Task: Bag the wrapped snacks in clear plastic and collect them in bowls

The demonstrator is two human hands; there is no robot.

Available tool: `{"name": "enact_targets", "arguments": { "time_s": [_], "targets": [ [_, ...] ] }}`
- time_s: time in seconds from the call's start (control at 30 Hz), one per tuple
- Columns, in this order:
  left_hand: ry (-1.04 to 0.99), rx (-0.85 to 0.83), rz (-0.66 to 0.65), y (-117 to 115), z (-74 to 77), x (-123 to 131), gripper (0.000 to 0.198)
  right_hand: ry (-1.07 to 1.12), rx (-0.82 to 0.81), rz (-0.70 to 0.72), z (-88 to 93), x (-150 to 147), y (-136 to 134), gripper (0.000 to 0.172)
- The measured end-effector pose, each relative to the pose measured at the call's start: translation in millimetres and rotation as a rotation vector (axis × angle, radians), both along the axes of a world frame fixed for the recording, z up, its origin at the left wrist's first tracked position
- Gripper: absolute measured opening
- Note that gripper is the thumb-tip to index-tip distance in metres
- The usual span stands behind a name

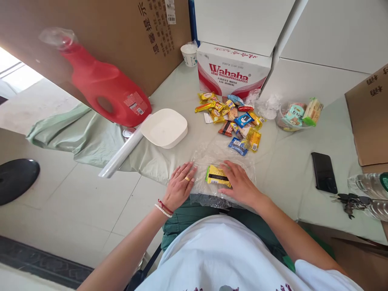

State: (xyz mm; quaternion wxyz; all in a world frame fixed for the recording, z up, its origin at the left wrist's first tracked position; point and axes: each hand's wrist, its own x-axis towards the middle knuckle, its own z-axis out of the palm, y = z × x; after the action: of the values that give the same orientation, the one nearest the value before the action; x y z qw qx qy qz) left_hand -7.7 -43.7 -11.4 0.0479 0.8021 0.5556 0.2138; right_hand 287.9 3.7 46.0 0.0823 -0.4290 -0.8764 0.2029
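A sheet of clear plastic wrap (201,157) lies spread at the table's front edge, part of it hanging over. Near its middle sits a yellow snack packet (216,174) with a dark band and a green edge. My left hand (182,180) rests flat on the wrap's left side, fingers stretched out. My right hand (239,182) touches the packet's right end, its fingers spread and slightly bent over it; I cannot tell whether they grip it. Beyond the wrap is a pile of small wrapped snacks (238,117) in several colours.
A white plastic bowl (165,127) and a roll of plastic film (121,155) lie left, beside a red jug (109,87). A Wahaha carton (235,70) stands behind. To the right are a tub of snacks (292,119), a phone (323,172), keys (348,201) and water bottles (368,184).
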Motion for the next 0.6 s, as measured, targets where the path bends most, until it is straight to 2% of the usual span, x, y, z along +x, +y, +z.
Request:
{"name": "enact_targets", "arguments": {
  "time_s": [0.07,0.17,0.23,0.3,0.37,0.43,0.53,0.6],
  "targets": [
    [-0.004,0.039,-0.035,-8.0,5.0,-8.8,0.062,0.112,0.047,0.065,1.6,28.2,-15.6,0.082],
    [0.022,0.063,-0.216,-21.9,10.6,-18.3,0.074,0.167,0.085,0.206,-2.2,72.5,-48.0,0.082],
    [0.056,0.029,-0.354,-28.3,9.9,-20.0,0.078,0.103,0.119,0.233,-12.6,94.5,-67.7,0.073],
    [0.095,-0.018,-0.432,-29.9,6.1,-17.9,0.075,0.052,0.167,0.185,-25.9,106.2,-79.5,0.058],
    [0.106,-0.040,-0.442,-27.0,2.4,-13.4,0.066,0.064,0.203,0.103,-34.9,107.8,-80.4,0.043],
    [0.064,-0.047,-0.411,-21.9,2.6,-8.2,0.051,0.097,0.183,0.058,-33.6,103.0,-71.8,0.031],
    [-0.107,-0.102,-0.336,-14.0,12.3,-1.4,0.031,0.139,0.007,0.070,-13.4,93.8,-49.6,0.029],
    [-0.253,-0.162,-0.241,-7.6,21.4,2.4,0.031,0.174,-0.147,0.040,2.7,90.1,-32.8,0.033]
  ]
}}
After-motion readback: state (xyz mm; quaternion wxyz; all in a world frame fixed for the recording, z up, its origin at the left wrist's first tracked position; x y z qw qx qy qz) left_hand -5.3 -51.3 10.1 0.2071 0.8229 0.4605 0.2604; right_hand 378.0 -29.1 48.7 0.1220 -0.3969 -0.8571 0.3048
